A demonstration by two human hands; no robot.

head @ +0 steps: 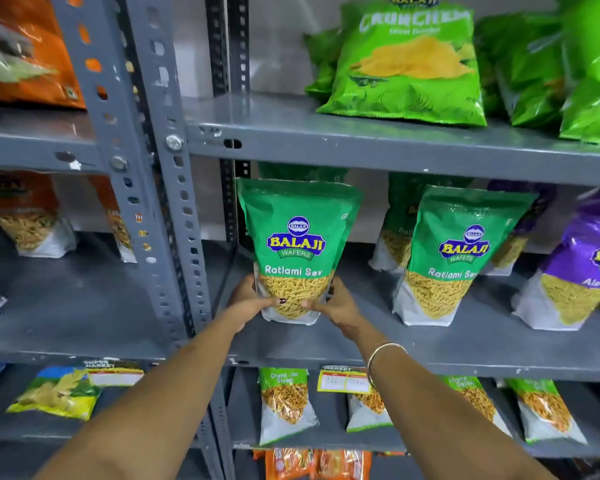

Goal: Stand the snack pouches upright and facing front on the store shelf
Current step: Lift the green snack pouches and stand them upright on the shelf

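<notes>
A green Ratlami Sev pouch stands upright, label to the front, at the left end of the grey middle shelf. My left hand grips its lower left corner and my right hand grips its lower right corner, thumbs on the front. A second green Ratlami Sev pouch stands upright to the right, with another green pouch behind it. A purple Aloo Sev pouch stands at the far right, leaning a little.
Grey slotted uprights divide the shelving. Green Crunchem chip bags sit on the shelf above. Small Chana Jor Garam pouches and price tags are on the shelf below. Orange pouches fill the left bay.
</notes>
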